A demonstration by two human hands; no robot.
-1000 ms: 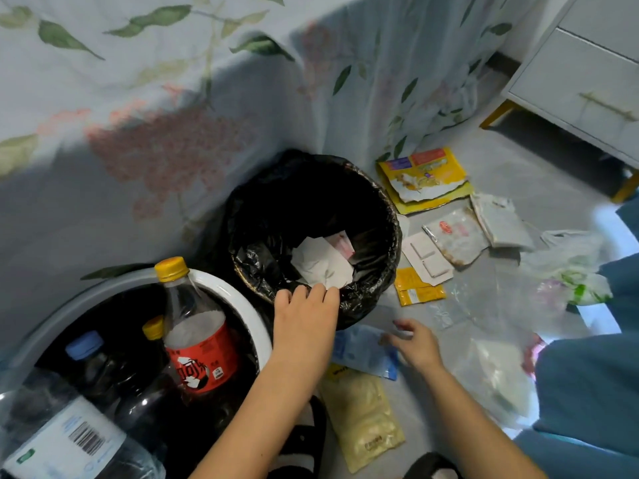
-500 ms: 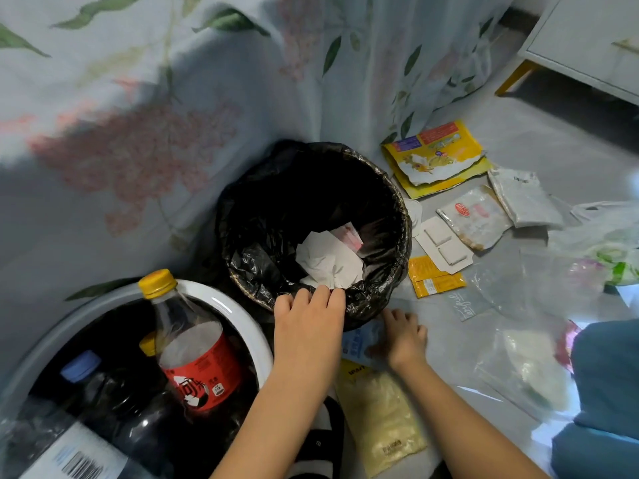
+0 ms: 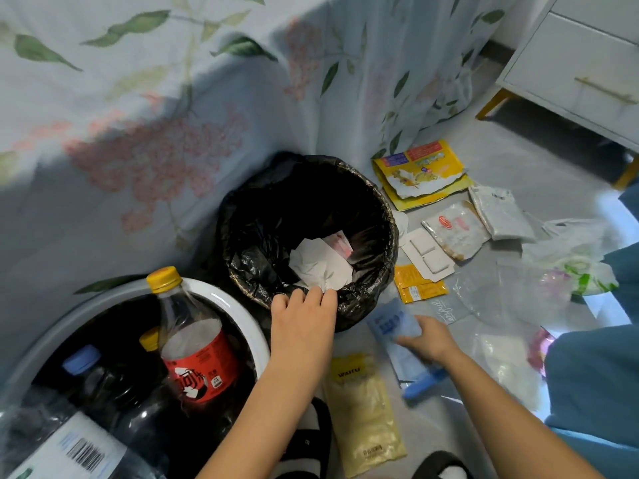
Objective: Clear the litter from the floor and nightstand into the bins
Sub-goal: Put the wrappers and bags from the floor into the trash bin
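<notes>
Littered floor (image 3: 539, 174); left hand (image 3: 304, 323) on bin rim (image 3: 349, 299), fingertips hidden; right hand (image 3: 428, 338) gripping blurred blue wrapper (image 3: 390, 321)

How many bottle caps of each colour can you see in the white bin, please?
Yellow caps: 2, on the cola bottle and a smaller one behind it
Blue caps: 1
Total: 3, all in the white bin
</notes>
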